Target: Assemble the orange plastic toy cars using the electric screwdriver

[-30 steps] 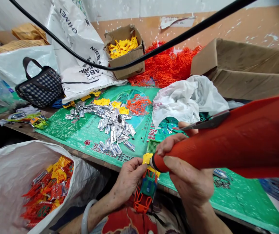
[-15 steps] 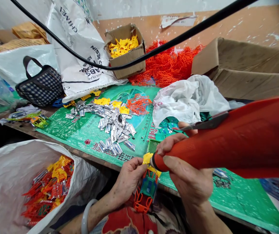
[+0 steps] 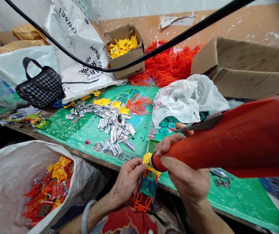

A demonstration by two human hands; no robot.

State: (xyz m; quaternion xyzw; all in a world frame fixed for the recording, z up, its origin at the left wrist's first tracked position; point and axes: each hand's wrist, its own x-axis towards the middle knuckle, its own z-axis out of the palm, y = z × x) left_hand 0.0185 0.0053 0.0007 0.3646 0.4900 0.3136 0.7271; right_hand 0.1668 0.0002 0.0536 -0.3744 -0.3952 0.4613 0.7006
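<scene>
Glossy green printed sheet [image 3: 241,198]: spread over the bench, beneath and beyond the red tool.
Thick red tapered power tool [image 3: 214,146]: lies slantwise from the right edge, its dark, pale-tipped nose pointing left.
Right hand [image 3: 188,175]: wrapped round the red tool close behind its nose, the forearm rising from below it; the thumb lies along the near side, and the fingers curl over the far side and grip it.
Left hand [image 3: 127,178]: left of the red tool's nose, forearm slanting up from the lower left, back of the hand upward; thumb and forefinger pinch a yellow edge, while the other fingers are partly hidden.
Orange-red open-barred plastic assembly [image 3: 147,195]: just below the red tool's nose and right of the left fingers, over the lap, with a translucent green block [image 3: 147,186] set among its bars.
Flat yellow plastic piece [image 3: 146,158]: at the assembly's upper end, between the left fingertips and the red tool's nose, which covers part of it; bright, irregular in outline.
</scene>
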